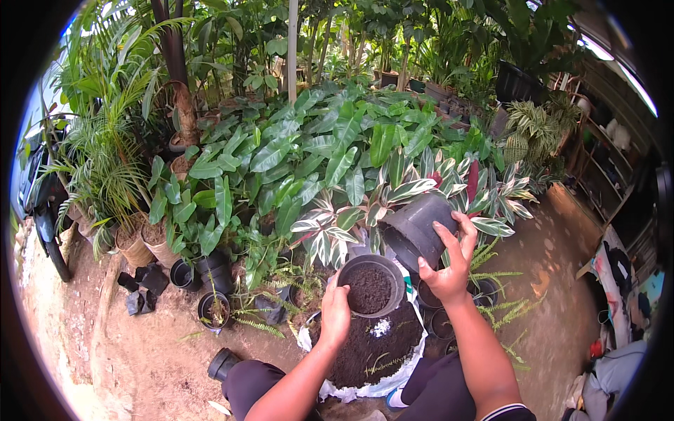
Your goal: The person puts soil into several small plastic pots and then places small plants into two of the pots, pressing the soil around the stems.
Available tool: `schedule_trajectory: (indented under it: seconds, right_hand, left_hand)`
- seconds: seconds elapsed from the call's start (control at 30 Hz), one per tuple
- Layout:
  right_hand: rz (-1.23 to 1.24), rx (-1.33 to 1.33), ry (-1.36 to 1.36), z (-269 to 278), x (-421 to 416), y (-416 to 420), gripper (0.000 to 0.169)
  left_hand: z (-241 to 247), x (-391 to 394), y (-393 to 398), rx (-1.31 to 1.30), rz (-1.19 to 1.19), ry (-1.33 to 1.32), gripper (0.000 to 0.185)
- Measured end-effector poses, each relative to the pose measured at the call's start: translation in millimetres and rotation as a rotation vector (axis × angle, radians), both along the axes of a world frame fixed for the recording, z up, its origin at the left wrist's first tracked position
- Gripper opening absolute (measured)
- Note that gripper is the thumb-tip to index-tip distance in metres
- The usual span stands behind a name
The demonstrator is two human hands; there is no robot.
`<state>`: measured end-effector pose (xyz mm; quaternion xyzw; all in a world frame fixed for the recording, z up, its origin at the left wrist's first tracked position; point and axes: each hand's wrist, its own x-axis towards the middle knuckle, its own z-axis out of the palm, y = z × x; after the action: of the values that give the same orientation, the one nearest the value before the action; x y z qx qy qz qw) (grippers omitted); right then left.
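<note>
My left hand [336,311] grips the rim of a round black plastic plant pot [370,287], which is partly filled with dark soil. In my right hand [454,263] is a second black plastic pot [421,229], tilted with its mouth facing down and to the left. Below both pots lies an open white sack [368,389] full of dark potting soil [347,347]. A small heap of white granules [380,327] and a fern frond [384,365] rest on that soil. The inside of the tilted pot is mostly in shadow.
Striped-leaf plants [337,231] and broad green foliage plants [295,152] crowd in front. Black pots stand on the dirt ground, one with a small fern [215,309]. Another pot [224,363] lies by my left knee. At left stands a motorcycle [45,210]; shelves [605,142] line the right.
</note>
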<state>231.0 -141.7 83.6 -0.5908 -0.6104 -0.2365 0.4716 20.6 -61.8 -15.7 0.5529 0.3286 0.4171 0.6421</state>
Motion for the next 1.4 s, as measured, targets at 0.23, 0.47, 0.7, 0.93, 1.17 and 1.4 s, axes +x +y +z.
schedule_trajectory:
  seconds: [0.23, 0.47, 0.7, 0.93, 1.17, 1.4]
  right_hand:
    - [-0.103, -0.074, 0.095, -4, 10, 2, 0.061]
    - [-0.209, -0.416, 0.245, -38, 9, 16, 0.061]
    - [-0.435, -1.280, 0.236, -162, -17, 5, 0.067]
    - [-0.551, -1.728, -0.128, -251, -37, -13, 0.069]
    - [-0.710, -1.720, 0.051, -313, -58, -9, 0.069]
    - [-0.687, -1.600, 0.334, -329, -75, -12, 0.067]
  left_hand:
    - [-8, -5, 13, -0.057, 0.167, -0.152, 0.054]
    - [16, -19, 24, -0.140, 0.146, -0.315, 0.051]
    - [32, -30, 32, -0.407, 0.177, -0.468, 0.046]
    - [40, -34, 35, -0.405, 0.199, -0.533, 0.046]
    - [45, -36, 34, -0.467, 0.170, -0.548, 0.048]
    - [38, -34, 39, -0.479, 0.171, -0.530, 0.047]
